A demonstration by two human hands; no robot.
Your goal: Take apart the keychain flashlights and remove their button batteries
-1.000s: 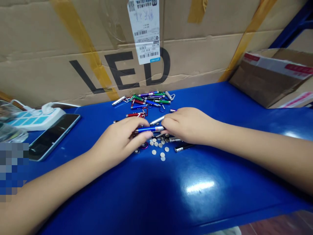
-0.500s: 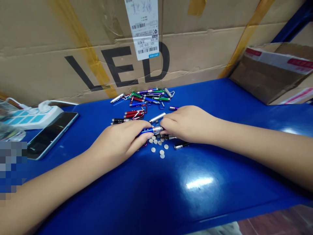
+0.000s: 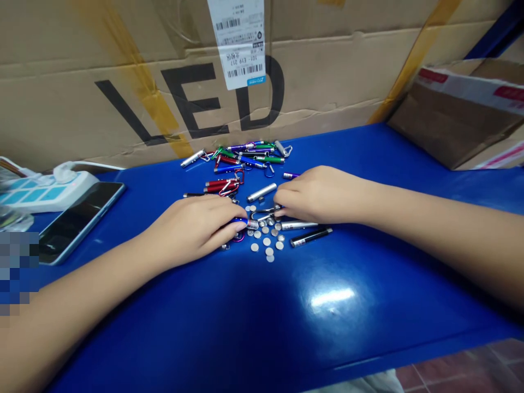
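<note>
My left hand is closed round a blue penlight, whose silver end points right. Just to the right, my right hand pinches a small cap with a dark carabiner clip, apart from the penlight. Several button cells lie on the blue table between and below the hands. A silver tube rests above them, and another silver tube and a black tube lie beneath my right hand. Red penlights are beyond my left hand.
Several coloured penlights are heaped at the back, before a large cardboard box. A phone and a white power strip lie at the left. An open carton stands at the back right.
My hands have moved apart. The clip now shows in my right hand, away from the blue penlight, which stays in my left hand. The view has shifted slightly.
</note>
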